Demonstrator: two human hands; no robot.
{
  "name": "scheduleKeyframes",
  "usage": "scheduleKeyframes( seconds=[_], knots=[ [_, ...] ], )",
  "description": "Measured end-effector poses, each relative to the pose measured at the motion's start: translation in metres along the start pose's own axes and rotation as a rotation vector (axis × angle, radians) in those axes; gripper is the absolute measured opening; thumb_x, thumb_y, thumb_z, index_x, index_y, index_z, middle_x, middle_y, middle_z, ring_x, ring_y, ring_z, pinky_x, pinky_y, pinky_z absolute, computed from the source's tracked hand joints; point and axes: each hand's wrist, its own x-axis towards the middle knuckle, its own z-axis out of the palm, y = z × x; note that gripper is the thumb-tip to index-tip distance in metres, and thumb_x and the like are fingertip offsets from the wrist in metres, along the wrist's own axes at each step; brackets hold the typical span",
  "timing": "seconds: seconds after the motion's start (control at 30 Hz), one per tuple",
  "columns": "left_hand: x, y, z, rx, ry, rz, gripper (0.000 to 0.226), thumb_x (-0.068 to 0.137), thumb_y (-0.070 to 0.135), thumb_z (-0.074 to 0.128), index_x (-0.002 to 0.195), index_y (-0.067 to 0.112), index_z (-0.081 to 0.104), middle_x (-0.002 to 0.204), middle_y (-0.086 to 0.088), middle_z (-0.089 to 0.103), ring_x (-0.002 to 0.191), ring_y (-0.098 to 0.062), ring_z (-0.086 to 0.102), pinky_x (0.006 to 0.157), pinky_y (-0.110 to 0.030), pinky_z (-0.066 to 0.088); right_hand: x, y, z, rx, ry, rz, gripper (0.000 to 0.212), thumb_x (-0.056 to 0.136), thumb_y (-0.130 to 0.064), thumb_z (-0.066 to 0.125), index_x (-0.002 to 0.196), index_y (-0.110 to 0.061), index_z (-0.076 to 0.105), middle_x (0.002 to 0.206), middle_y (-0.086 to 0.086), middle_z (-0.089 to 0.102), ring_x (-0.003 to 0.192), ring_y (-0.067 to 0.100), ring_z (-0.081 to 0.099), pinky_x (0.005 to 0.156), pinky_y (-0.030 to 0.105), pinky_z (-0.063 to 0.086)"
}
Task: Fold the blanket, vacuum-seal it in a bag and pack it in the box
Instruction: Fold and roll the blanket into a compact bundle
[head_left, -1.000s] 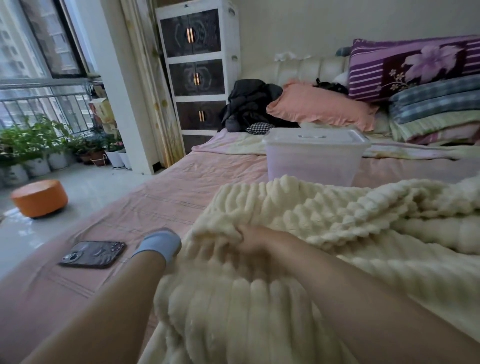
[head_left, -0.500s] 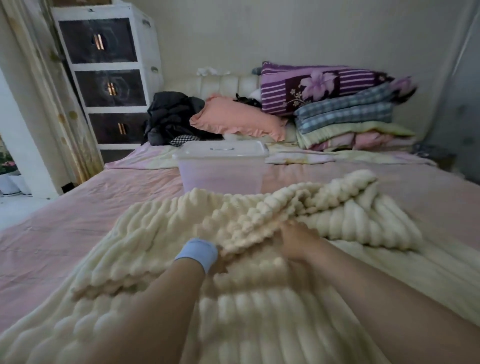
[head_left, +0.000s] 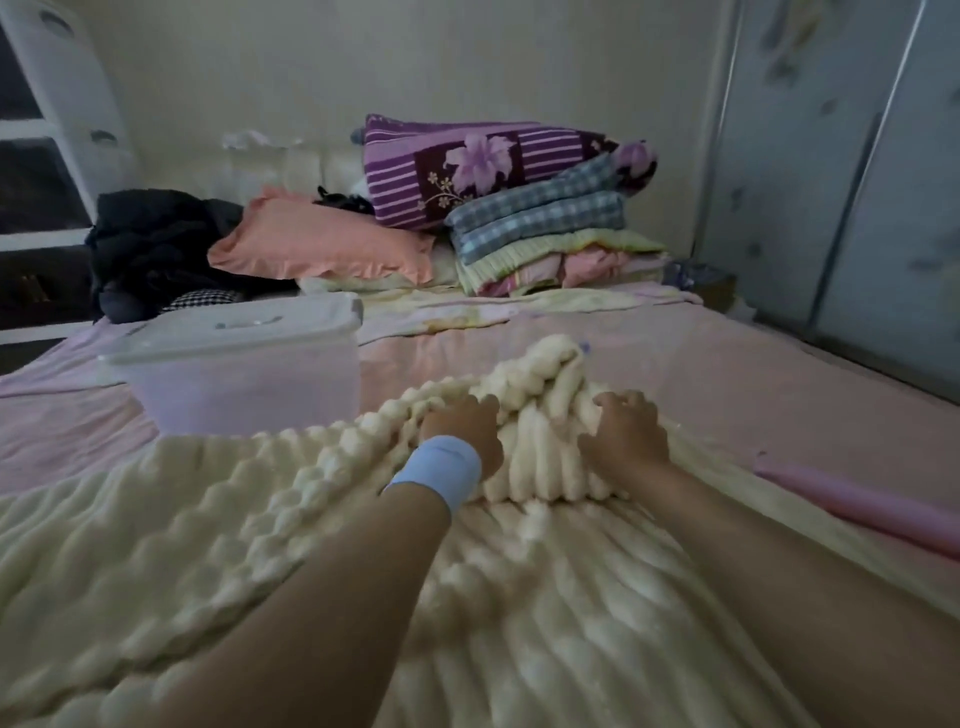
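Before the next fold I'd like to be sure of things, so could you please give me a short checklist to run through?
1. Grip: left hand and right hand both grip the blanket: ok.
2. Blanket folded flat: bunched up, not ok.
3. Box open: lid on, not ok.
4. Vacuum bag ready: cannot tell, none seen.
5. Box close by: on the bed beside the blanket, ok.

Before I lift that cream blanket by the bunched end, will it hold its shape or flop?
Probably floppy: the blanket bunches into soft folds where the left hand and right hand grip it. Likely light for its bulk, judging by the puffy ribbed pile. The rest may drag, since most lies spread over the bed.
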Motion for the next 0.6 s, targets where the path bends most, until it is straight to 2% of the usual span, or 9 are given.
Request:
scheduleKeyframes(
  seconds=[0.1,0.13,0.23,0.3,0.4,0.47,0.5,0.53,0.6],
  knots=[
    [0.024,0.032,0.008,0.006,0.015,0.092,0.053,0.094,0.026,0.043,0.145,0.028,0.030,0.136,-0.003,0.048,0.117,-0.030,0.053,0.089,-0.042,0.048,0.029,0.021,0.008,0.308,-0.228,0.189,0.106,0.081,-0.041,0.077,0.158,-0.011,0.010,0.154,0.013,0.036,0.137,0.033,0.041,0.107,0.039,0.041],
    [0.030,0.038,0.010,0.023,0.029,0.125,0.055,0.095,0.026,0.044,0.147,0.028,0.027,0.137,-0.003,0.046,0.118,-0.030,0.053,0.089,-0.041,0.047,0.035,0.023,0.011,0.397,-0.271,0.180,0.104,0.080,-0.037,0.078,0.156,-0.008,0.014,0.152,0.014,0.040,0.134,0.032,0.046,0.105,0.037,0.042],
    [0.047,0.046,0.017,0.032,0.080,0.218,0.061,0.095,0.020,0.044,0.149,0.034,0.020,0.144,-0.001,0.039,0.125,-0.028,0.045,0.094,-0.042,0.043,0.036,0.023,0.011,0.366,-0.323,0.007,0.050,0.090,-0.032,0.066,0.135,-0.014,0.053,0.131,0.006,0.061,0.119,0.026,0.058,0.095,0.032,0.045],
    [0.057,0.045,0.018,-0.034,0.179,0.247,0.056,0.096,0.021,0.042,0.146,0.038,0.025,0.147,0.000,0.036,0.127,-0.028,0.040,0.095,-0.045,0.043,0.029,0.027,0.004,0.389,-0.456,-0.112,0.035,0.084,-0.020,0.071,0.118,-0.020,0.065,0.108,-0.003,0.068,0.104,0.017,0.064,0.083,0.028,0.051],
    [0.062,0.049,0.018,-0.128,0.315,0.184,0.060,0.095,0.041,0.046,0.148,0.040,0.019,0.149,-0.007,0.025,0.129,-0.034,0.036,0.093,-0.048,0.045,0.018,0.040,-0.014,0.402,-0.760,-0.188,0.030,0.078,-0.001,0.076,0.094,-0.024,0.067,0.084,-0.013,0.067,0.078,0.004,0.063,0.061,0.016,0.049],
    [0.062,0.051,0.019,-0.198,0.284,0.105,0.087,0.089,0.046,0.056,0.150,0.043,-0.007,0.157,-0.010,0.005,0.129,-0.037,0.039,0.087,-0.044,0.049,0.017,0.052,-0.025,0.274,-0.781,-0.154,0.035,0.075,-0.007,0.082,0.100,-0.025,0.067,0.091,-0.012,0.068,0.086,0.007,0.064,0.070,0.017,0.052],
    [0.061,0.052,0.016,-0.242,0.211,0.068,0.094,0.088,0.043,0.059,0.148,0.045,-0.013,0.157,-0.013,0.009,0.122,-0.037,0.048,0.082,-0.041,0.050,0.018,0.055,-0.029,0.207,-0.777,-0.129,0.042,0.072,-0.011,0.085,0.108,-0.025,0.066,0.100,-0.009,0.069,0.095,0.012,0.065,0.078,0.022,0.055],
    [0.060,0.052,0.013,-0.255,0.118,0.042,0.091,0.089,0.039,0.058,0.149,0.045,-0.011,0.152,-0.015,0.026,0.111,-0.036,0.056,0.077,-0.038,0.050,0.018,0.057,-0.033,0.170,-0.797,-0.099,0.048,0.071,-0.015,0.085,0.114,-0.024,0.066,0.107,-0.006,0.069,0.101,0.016,0.065,0.084,0.028,0.056],
    [0.054,0.052,0.003,-0.174,-0.024,0.037,0.068,0.090,0.036,0.051,0.149,0.040,0.017,0.133,-0.009,0.054,0.103,-0.031,0.061,0.080,-0.036,0.051,0.020,0.056,-0.036,0.154,-0.852,-0.055,0.045,0.072,-0.022,0.075,0.116,-0.022,0.066,0.107,-0.003,0.068,0.098,0.018,0.064,0.082,0.033,0.056]
  ],
)
